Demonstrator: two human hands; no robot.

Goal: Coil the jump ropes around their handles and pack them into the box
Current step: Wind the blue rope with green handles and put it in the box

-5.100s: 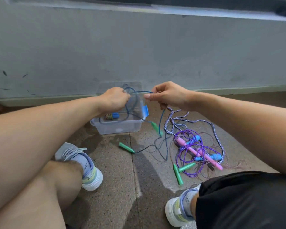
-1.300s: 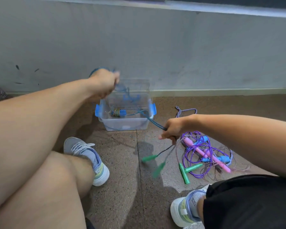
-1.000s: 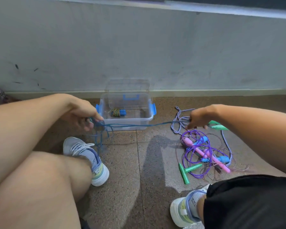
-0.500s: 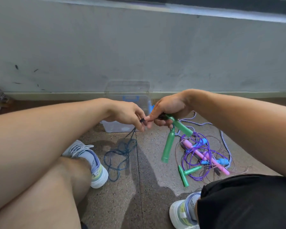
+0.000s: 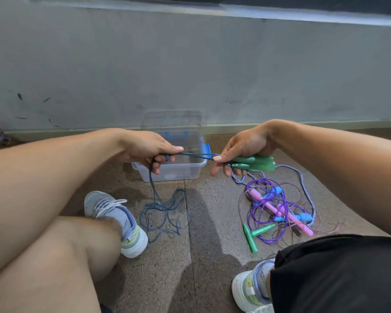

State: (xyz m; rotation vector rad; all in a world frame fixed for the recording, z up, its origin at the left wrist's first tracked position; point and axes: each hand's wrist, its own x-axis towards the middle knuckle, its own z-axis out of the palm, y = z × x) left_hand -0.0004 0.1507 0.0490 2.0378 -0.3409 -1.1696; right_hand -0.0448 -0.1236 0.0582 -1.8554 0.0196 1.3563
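My right hand [image 5: 244,147] grips two green handles [image 5: 255,163] side by side, level and pointing right. The dark blue rope [image 5: 160,211] runs taut from them to my left hand [image 5: 149,147], which grips the cord, then drops into a loose heap on the floor. Behind both hands sits the clear plastic box [image 5: 181,172] with blue latches, its lid raised against the wall. To the right lies a tangle: a purple rope [image 5: 266,213] with pink handles [image 5: 282,211], a blue-and-white braided rope [image 5: 303,186], blue handles [image 5: 303,216] and another pair of green handles [image 5: 255,233].
I sit on a speckled stone floor facing a grey wall [image 5: 190,75]. My left shoe [image 5: 120,224] lies beside the blue rope heap, my right shoe [image 5: 251,288] near the tangle. My knees fill the lower corners.
My right hand has brought the two green handles together and turned them level. My hands have moved apart, drawing the blue rope tight between them. The heap on the floor stays put.
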